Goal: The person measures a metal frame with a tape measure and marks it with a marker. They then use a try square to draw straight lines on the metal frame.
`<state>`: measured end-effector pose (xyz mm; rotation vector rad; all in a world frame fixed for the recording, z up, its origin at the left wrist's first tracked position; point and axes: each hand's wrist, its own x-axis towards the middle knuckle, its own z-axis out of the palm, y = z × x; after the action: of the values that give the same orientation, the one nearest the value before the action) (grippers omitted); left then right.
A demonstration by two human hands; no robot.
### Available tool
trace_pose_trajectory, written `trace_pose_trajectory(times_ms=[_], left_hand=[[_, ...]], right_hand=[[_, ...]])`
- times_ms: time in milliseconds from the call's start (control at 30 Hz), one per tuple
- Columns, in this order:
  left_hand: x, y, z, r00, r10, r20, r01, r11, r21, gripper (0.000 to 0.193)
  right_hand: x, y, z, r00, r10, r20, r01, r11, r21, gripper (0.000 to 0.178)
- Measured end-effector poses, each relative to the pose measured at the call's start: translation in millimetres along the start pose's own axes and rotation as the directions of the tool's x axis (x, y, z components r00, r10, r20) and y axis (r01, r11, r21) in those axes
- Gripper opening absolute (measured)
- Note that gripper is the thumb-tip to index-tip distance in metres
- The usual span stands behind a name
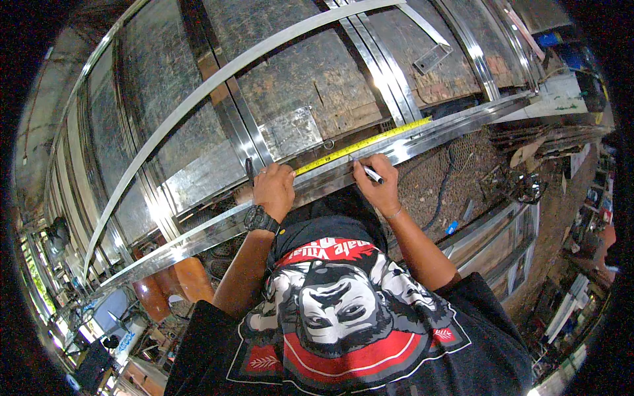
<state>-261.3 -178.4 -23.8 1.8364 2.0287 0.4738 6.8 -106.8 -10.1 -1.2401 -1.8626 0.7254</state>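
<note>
A yellow tape measure (360, 144) lies stretched along a long shiny metal profile (456, 124) in front of me. My left hand (275, 190), with a black watch on its wrist, is closed on the tape's left end and rests on the profile. Whether the tape's case is under those fingers is hidden. Farther right along the profile, my right hand (380, 185) grips a marker pen (373, 175) with a dark and white barrel. Its fingertips are beside the profile's near edge, just below the tape. The pen's tip is too small to make out.
Beyond the profile is a worn dark worktable (277, 72), crossed by several shiny metal bars. A long pale flat strip (218, 78) lies over them. At right are stacked sheets (548, 136) and a metal frame (505, 241) on the ground. Brown rounded objects (175, 288) stand lower left.
</note>
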Motion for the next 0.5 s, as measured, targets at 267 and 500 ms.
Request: trace_pose_trajectory(times_ms=[267,500], left_hand=[[-0.2,-0.5,1.0,0.999,-0.028,0.027,0.027,0.999,0.036,0.014],[0.9,2.7,0.5,0.998,-0.046,0.036,0.044,0.998,0.055,0.016]], right_hand=[[2.3,-4.3,3.5,0.999,-0.022,-0.029,0.023,0.999,0.037,0.016],[1.8,-5.7,-1.0,0.999,0.032,-0.005,-0.031,0.998,0.047,0.016]])
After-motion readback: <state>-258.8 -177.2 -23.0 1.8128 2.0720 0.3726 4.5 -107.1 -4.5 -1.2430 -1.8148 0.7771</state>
